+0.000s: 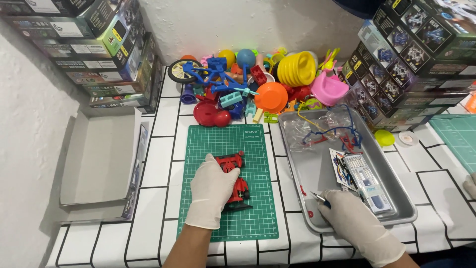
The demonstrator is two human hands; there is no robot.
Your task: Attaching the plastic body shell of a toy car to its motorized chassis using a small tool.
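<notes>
My left hand [213, 191], in a white glove, rests on a red and black toy car [235, 174] lying on a green cutting mat [248, 213] and holds it down. Inside the near end of a metal tray [297, 149], my right hand [354, 223], gloved too, grips a small thin tool with a blue handle [320, 197]. A small red part [310, 214] lies in the tray just left of that hand. Sticker sheets and a flat packet [364, 178] lie in the tray beside my right hand.
A heap of colourful plastic toy parts [258, 82] lies at the back against the wall. Stacks of boxes stand at the back left [104, 54] and right [411, 59]. An open cardboard box [101, 161] sits left. Clear bags and red and blue plastic frames [327, 131] fill the tray's far end.
</notes>
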